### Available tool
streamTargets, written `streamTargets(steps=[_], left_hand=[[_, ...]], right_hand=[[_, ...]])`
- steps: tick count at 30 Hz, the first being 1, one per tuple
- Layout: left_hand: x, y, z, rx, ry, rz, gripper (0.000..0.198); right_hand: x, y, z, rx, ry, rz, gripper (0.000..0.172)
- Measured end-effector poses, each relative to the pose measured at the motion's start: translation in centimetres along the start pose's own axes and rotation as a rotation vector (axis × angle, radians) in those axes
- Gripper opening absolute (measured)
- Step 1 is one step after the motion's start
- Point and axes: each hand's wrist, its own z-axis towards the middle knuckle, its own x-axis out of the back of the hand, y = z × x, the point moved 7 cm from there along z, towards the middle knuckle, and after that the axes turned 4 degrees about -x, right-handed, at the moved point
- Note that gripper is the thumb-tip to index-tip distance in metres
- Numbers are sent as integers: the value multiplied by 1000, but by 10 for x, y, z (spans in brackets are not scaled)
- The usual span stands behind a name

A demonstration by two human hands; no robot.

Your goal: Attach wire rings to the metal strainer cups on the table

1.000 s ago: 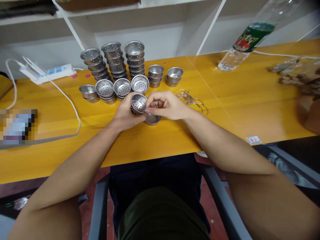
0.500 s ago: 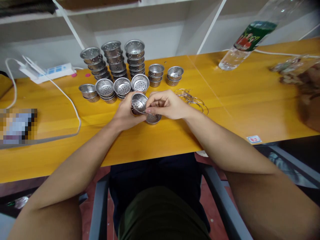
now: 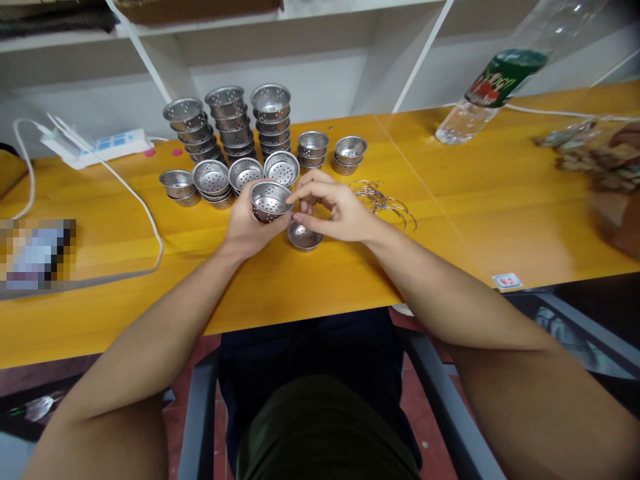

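My left hand (image 3: 244, 223) is wrapped round a small perforated metal strainer cup (image 3: 271, 201), which tilts a little with its mouth up. At the cup's right side is my right hand (image 3: 334, 208), its fingers curved and apart; the index fingertip is at the rim and the thumb sits lower. I see nothing held between its fingers. Below the right hand, another strainer cup (image 3: 305, 238) stands on the table, partly covered by the fingers. Thin wire rings (image 3: 383, 202) lie in a loose heap to the right of that hand.
Behind my hands stand tall stacks of strainer cups (image 3: 229, 120) and several shorter stacks (image 3: 349, 155) on the yellow table (image 3: 450, 233). A water bottle (image 3: 493, 90) stands back right. On the left are a power strip (image 3: 107, 145), a white cable (image 3: 143, 207) and a blurred-out device (image 3: 37, 253).
The held cup has tilted and shifted slightly left. My right thumb and index finger, pinched at its rim before, have come apart, uncovering more of the cup below.
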Motion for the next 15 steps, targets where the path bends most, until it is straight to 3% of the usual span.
streamTargets(steps=[5, 9, 12, 15], left_hand=[[1, 4, -1, -26, -13, 5, 99], [-5, 5, -3, -36, -45, -53, 103], [-10, 2, -5, -26, -67, -120, 111], [-10, 3, -5, -36, -72, -152, 104]], right_hand=[[-3, -9, -1, 59, -87, -145, 26], [-5, -15, -2, 100, -71, -176, 22], [4, -13, 2, 57, 28, -186, 28], [46, -6, 5, -59, 256, -270, 46]])
